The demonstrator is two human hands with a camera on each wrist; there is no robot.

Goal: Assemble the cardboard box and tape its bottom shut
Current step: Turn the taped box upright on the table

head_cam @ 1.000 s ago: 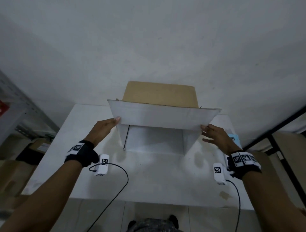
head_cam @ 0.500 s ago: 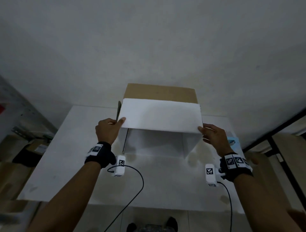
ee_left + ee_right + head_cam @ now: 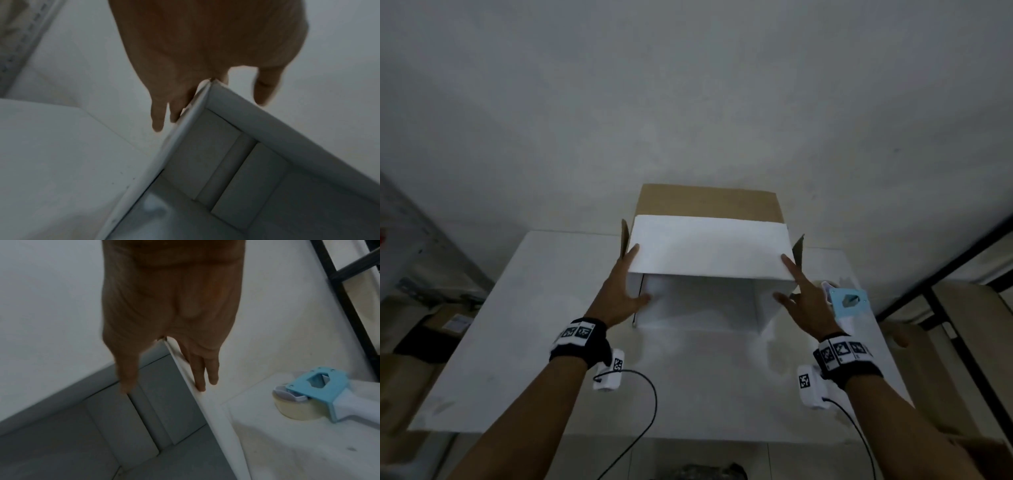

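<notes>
I'm bracing the cardboard box on the desk — left hand and right hand spread flat against its near corners; flaps are folding, but taping isn't started — the tape dispenser is lying untouched beside it

Left hand, right hand: fingers straight, spread, arms extended.

The head camera looks down from above at the cardboard box; both wrist cameras peer close along fingers at its near corners.
</notes>
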